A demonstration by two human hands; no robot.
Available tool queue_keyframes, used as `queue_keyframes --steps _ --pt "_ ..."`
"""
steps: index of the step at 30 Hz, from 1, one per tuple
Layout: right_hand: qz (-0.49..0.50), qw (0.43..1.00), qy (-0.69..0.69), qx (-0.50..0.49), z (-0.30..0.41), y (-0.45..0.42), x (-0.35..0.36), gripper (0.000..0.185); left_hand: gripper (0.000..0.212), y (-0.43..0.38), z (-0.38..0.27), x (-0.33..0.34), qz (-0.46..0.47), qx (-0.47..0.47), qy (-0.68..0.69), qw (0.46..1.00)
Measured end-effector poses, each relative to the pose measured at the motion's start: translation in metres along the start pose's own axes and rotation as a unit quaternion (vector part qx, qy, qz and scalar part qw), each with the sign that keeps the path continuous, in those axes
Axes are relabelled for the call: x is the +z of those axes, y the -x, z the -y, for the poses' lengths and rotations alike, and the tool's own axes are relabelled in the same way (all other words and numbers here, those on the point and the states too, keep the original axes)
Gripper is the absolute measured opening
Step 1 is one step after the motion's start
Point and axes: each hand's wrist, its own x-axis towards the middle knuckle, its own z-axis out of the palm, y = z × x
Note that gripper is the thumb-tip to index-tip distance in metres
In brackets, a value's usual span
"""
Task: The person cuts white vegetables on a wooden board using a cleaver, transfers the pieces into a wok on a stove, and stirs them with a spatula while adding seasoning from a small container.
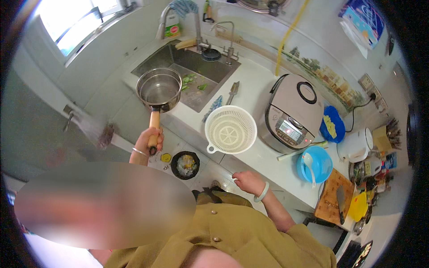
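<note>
My left hand (151, 140), with a silver bangle on the wrist, grips the wooden handle of a steel saucepan (160, 87). The pan is raised at the front left of the sink (201, 97); whether it holds water I cannot tell. In the sink lie green leaf scraps (189, 79). A white plastic colander (230, 130) is at the counter's front edge, right of the pan. Below the colander, my right hand (248, 183) hangs in front of the counter, fingers loosely bent and nothing in them. A pale bangle circles that wrist.
On the counter stand a rice cooker (291, 114), a blue bowl (331, 124), a light-blue basin (314, 164) with a white spoon, and an electric kettle (357, 145). A knife (340, 204) lies on a wooden cutting board (330, 197). A bin (185, 164) with scraps is on the floor.
</note>
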Motion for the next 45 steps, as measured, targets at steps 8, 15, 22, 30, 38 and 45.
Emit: queue_keyframes --steps 8,15,22,30,38,45 --pt "-0.077 0.984 -0.065 0.145 -0.017 0.045 0.007 0.019 0.014 -0.148 -0.045 0.031 0.054 -0.104 0.07 0.991" --pt "-0.141 0.922 -0.134 0.336 -0.01 0.09 0.022 0.018 0.014 -0.239 -0.036 0.065 0.048 -0.111 0.064 0.991" --pt "-0.176 0.886 -0.167 0.395 0.013 0.082 0.048 0.015 0.014 -0.241 -0.038 0.088 0.206 -0.138 0.019 0.969" --pt "-0.205 0.859 -0.179 0.435 0.026 0.059 0.046 0.017 0.016 -0.299 -0.034 0.132 0.304 -0.199 -0.08 0.928" --pt "-0.133 0.818 -0.211 0.518 0.026 0.067 0.039 0.022 0.012 -0.371 -0.003 0.168 0.355 -0.214 -0.083 0.906" --pt "-0.193 0.786 -0.235 0.539 0.028 0.109 0.08 0.018 0.014 -0.382 0.016 0.187 0.34 -0.192 -0.11 0.914"
